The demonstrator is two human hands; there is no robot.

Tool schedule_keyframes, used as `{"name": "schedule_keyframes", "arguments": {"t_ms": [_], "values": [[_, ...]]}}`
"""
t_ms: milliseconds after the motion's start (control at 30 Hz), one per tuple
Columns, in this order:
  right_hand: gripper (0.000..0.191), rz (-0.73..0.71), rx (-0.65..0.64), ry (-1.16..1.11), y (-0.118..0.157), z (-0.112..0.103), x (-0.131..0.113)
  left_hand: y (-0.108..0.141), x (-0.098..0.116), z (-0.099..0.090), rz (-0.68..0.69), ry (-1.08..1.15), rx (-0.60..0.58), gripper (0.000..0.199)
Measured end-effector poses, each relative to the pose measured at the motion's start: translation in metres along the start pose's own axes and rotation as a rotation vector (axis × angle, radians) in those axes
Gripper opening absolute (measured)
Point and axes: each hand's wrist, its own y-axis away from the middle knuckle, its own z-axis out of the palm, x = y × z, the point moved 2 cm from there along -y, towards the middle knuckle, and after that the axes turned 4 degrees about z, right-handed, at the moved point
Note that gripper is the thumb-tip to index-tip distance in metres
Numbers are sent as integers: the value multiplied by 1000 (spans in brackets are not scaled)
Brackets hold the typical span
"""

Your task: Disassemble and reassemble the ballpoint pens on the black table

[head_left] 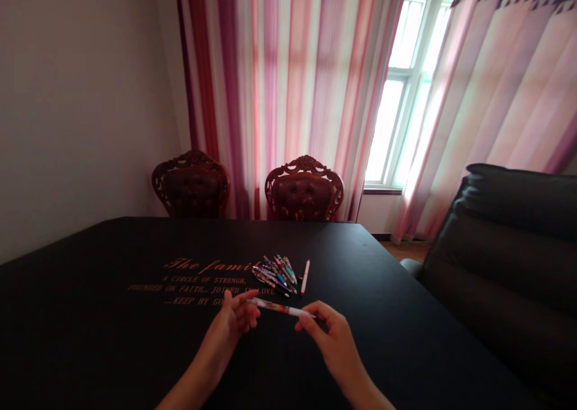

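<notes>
Between my two hands a pen (279, 307) with a white end and a reddish patterned barrel lies nearly level above the black table. My right hand (328, 327) pinches its white end between thumb and fingers. At the pen's other end is my left hand (234, 317), its fingers apart and the index finger by the tip; whether it touches the pen I cannot tell. Just beyond, several patterned pens (276, 273) lie in a loose pile. One white pen with red ends (305, 276) lies apart, right of the pile.
Gold lettering (193, 279) marks the black tabletop (112, 350). Behind the far edge stand two carved chairs, one at the left (192, 184) and one in the middle (305, 189). A black leather armchair (509, 266) stands at the right. Striped curtains (293, 85) hang beside a window (399, 97).
</notes>
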Motion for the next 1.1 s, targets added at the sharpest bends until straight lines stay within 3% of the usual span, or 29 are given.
{"name": "schedule_keyframes", "arguments": {"t_ms": [67,133,333,600,800,1000,1100], "values": [[29,-10,-8,6,2,1,-2,1,-6,7,-163,269,-106,69],[25,-22,-10,17,3,3,-5,4,-10,12,-239,435,-144,62],[18,-23,-12,31,4,5,-5,8,-14,17,-300,650,-161,46],[16,-28,-41,64,5,7,-1,9,-11,17,-224,614,-154,42],[7,-125,-9,272,5,10,0,5,-18,15,-266,615,-120,47],[8,-215,-35,404,8,13,-3,4,-22,15,-228,516,-105,53],[8,-260,17,433,3,4,-14,1,-22,12,-162,381,-135,60]]}}
